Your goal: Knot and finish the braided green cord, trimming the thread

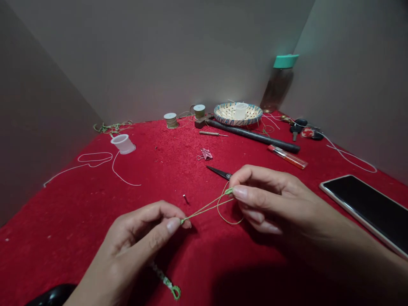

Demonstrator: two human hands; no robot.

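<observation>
Between my hands runs a green cord (205,208), its strands stretched taut and slanting up to the right. My left hand (137,242) pinches the cord's lower end at a small knot. From under that hand a braided green-and-white cord band (165,280) hangs out, ending in a loop. My right hand (270,199) pinches a wrapped green section (228,191) of the cord between thumb and index finger; a loose strand curls below it. Partly behind my right fingers lie dark scissors (219,172), their blades pointing left. A small nail (185,199) stands near the left fingertips.
On the red cloth (79,246) are a binder clip (205,154), an awl (212,134), a hammer (255,135), thread spools (171,120) and a white plastic spool (124,144). A woven basket (223,112), bottle (279,85), keys (298,127) and phone (369,208) lie around the back and right.
</observation>
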